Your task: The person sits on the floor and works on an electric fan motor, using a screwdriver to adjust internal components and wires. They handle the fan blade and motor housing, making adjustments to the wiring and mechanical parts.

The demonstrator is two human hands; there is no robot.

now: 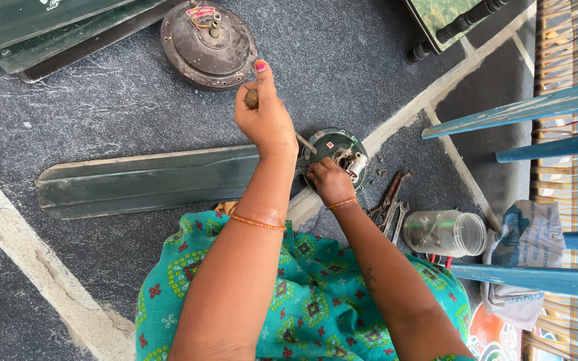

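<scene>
left hand (265,113): you are closing your grip around a tool's wooden handle (252,99), thumb up; its metal shaft (306,142) is running down towards the motor, so it is likely a screwdriver, though the tip is hidden.
right hand (330,182): you are resting it on the near edge of the motor, fingers curled in a narrow grip at the wiring; whether they are pinching a part, I cannot tell. It seems to be steadying the housing while the tool is working.
motor (334,150): it is lying on the floor (102,120) right in front of your knees, open side up, white parts and wires showing, so both hands are reaching it from above.
blade (148,179): one long green blade is stretching left from the motor, flat on the floor, under your left forearm.
cover (209,43): one round dark cover is sitting well apart at the top, red wires on it, out of the working space.
spare blades (41,30): at least two are stacking in the top left corner.
tools (389,204): about three, pliers and spanners, are lying just right of the motor, within reach of the right hand.
jar (444,232): one clear jar is lying on its side beside the tools, small parts inside.
cloth (526,247): one is bunching by the blue frame (536,107).
</scene>
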